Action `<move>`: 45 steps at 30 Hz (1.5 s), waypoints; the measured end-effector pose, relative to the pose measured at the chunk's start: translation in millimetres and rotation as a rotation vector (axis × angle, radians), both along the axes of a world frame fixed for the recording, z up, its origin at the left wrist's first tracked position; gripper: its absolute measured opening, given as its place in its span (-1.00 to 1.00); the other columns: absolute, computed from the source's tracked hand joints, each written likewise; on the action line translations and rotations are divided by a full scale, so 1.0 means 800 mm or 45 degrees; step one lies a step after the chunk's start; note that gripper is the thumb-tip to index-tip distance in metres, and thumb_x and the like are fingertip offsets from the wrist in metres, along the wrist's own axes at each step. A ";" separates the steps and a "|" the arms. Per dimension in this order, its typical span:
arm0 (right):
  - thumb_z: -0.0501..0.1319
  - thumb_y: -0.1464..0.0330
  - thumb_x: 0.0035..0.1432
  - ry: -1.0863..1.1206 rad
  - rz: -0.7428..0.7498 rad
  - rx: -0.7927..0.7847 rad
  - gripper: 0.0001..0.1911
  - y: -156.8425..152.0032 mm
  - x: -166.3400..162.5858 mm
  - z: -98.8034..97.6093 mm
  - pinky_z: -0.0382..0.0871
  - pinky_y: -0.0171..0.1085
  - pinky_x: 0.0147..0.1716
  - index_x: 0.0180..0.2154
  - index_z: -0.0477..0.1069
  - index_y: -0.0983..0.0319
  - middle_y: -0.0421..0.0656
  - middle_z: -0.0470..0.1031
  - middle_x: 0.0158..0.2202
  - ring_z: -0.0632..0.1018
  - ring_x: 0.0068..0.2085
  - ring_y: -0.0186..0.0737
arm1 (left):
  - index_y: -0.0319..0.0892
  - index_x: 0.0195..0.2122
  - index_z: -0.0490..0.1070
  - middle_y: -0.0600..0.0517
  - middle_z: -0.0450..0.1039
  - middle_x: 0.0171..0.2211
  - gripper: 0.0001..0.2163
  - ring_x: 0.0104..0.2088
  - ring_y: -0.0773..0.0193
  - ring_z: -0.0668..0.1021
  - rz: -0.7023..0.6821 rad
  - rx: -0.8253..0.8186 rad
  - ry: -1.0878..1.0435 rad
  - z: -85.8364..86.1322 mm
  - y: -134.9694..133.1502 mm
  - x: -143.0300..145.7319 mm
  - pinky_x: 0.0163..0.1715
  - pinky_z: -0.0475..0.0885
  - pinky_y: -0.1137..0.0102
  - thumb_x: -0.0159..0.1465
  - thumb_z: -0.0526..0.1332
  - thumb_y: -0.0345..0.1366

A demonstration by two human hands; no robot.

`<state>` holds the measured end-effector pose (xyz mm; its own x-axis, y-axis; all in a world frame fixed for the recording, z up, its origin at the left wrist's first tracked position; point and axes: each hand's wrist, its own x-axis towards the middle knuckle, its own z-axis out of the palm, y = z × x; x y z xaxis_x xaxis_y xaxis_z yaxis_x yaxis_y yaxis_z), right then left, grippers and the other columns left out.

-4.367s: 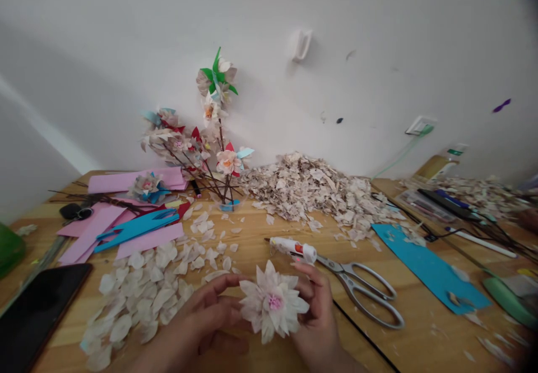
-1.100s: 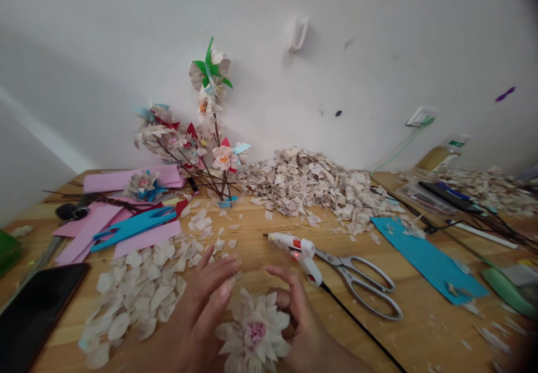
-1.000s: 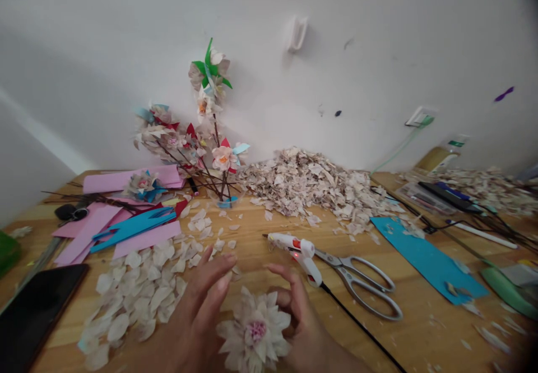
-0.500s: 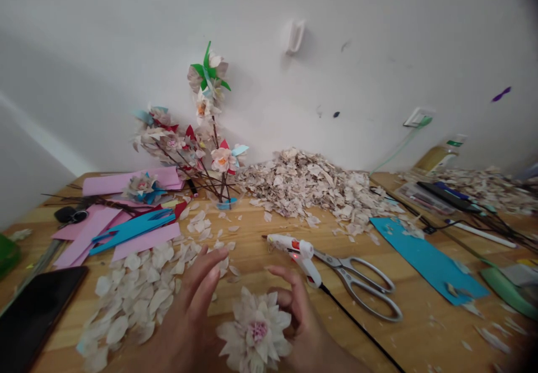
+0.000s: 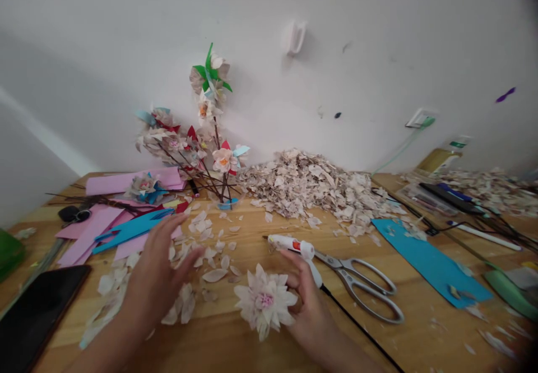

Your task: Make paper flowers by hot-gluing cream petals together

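Observation:
My right hand [image 5: 309, 300] holds a pale paper flower with a pink centre [image 5: 264, 301] just above the wooden table [image 5: 235, 345], fingers curled behind its petals. My left hand [image 5: 156, 275] hovers open, fingers spread, over a scatter of loose white petals [image 5: 197, 261] left of the flower. A white glue gun [image 5: 294, 246] lies just beyond my right hand, its black cord running toward me. Steel scissors [image 5: 361, 289] rest to its right.
Pink and blue paper strips [image 5: 126, 227] and a black phone [image 5: 37, 311] lie at the left. A bunch of finished flowers on twigs [image 5: 205, 138] stands against the wall. A big heap of paper scraps [image 5: 311, 185] and a blue sheet [image 5: 428, 261] are at the right.
My left hand has let go of the flower and swung left over the loose petals. My right hand has lifted the flower slightly forward and keeps holding it.

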<state>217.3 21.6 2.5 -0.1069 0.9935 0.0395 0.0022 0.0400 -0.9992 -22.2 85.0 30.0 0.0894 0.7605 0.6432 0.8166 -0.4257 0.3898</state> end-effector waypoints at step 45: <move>0.11 0.61 0.00 -0.689 0.415 0.169 -0.17 0.004 0.004 -0.009 0.40 -0.28 -0.32 0.23 -0.16 0.03 -0.15 0.42 -0.19 0.49 -0.30 -0.24 | -0.16 -0.15 0.34 -0.10 0.45 -0.21 -0.71 -0.17 -0.02 0.52 0.578 -0.367 -0.149 0.071 0.026 -0.105 -0.16 0.41 0.08 0.13 0.13 -0.17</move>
<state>220.2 24.5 -4.8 -0.4413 0.8972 0.0158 0.4716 0.2469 -0.8465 -106.5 105.7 87.2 -0.3486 0.8527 0.3891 0.8374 0.0968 0.5380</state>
